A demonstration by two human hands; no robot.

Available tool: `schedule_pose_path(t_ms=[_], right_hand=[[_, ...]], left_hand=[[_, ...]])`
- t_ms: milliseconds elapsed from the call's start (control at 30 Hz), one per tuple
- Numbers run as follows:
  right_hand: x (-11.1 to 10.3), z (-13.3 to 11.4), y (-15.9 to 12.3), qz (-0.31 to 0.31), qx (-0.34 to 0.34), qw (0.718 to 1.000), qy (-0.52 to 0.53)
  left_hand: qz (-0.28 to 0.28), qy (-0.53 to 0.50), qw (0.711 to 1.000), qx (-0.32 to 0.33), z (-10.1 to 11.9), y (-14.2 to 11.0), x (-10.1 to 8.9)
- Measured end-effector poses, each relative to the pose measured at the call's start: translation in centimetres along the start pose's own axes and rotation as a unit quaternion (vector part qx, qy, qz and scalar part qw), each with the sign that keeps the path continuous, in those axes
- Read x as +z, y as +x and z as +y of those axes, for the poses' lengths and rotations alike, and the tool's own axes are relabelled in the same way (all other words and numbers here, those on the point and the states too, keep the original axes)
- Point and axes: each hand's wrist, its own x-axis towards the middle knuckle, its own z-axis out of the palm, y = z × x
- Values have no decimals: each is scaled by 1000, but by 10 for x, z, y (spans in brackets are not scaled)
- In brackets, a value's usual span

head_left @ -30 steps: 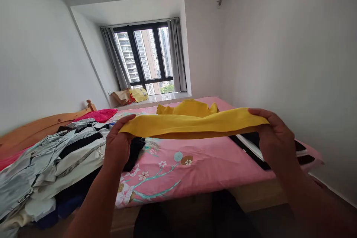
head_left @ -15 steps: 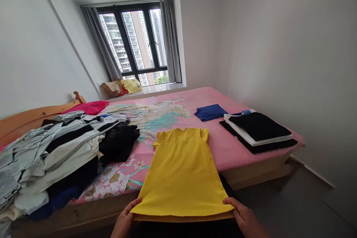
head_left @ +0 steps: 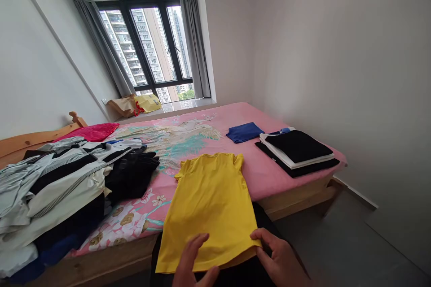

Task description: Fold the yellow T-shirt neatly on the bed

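Note:
A yellow T-shirt lies spread out, its collar and short sleeves on the bed and its hem over my dark-clothed lap. My right hand pinches the hem at its right corner between thumb and fingers. Over the lower left part of the shirt is my left hand, its thumb and fingers apart with no cloth between them. Whether its fingertips touch the fabric I cannot tell. The hem's left corner lies loose.
On the left, a heap of unfolded clothes covers the bed edge. A folded blue garment and a stack of folded black and white clothes sit to the right on the pink floral sheet. Bags stand by the window.
My left hand has let go of the hem's left corner and moved right, over the shirt. My right hand still grips the right corner. The view has turned slightly right.

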Motion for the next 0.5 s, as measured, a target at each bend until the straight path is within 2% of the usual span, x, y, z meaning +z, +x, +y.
schedule_pose_path(t_ms=[33,100,167,233,333,433,500], right_hand=[[2,-3,3,0,-11,1000,-8],[4,-10,9,-4,-34,999,-23],[4,-17,14,-7,-62,998,-30],[2,-21,17,-11,-86,996,-23],[-2,-12,30,-5,-69,997,30],[-5,19,59,29,36,991,123],[-5,46,89,62,122,970,199]], left_hand=[[-64,9,997,36,11,3,18],[-127,22,988,88,32,13,52],[-125,29,986,106,47,24,77],[-108,25,989,98,56,34,91],[-115,-15,992,45,54,42,94],[-115,-78,989,-47,40,42,85],[-82,-113,985,-100,28,40,78]])
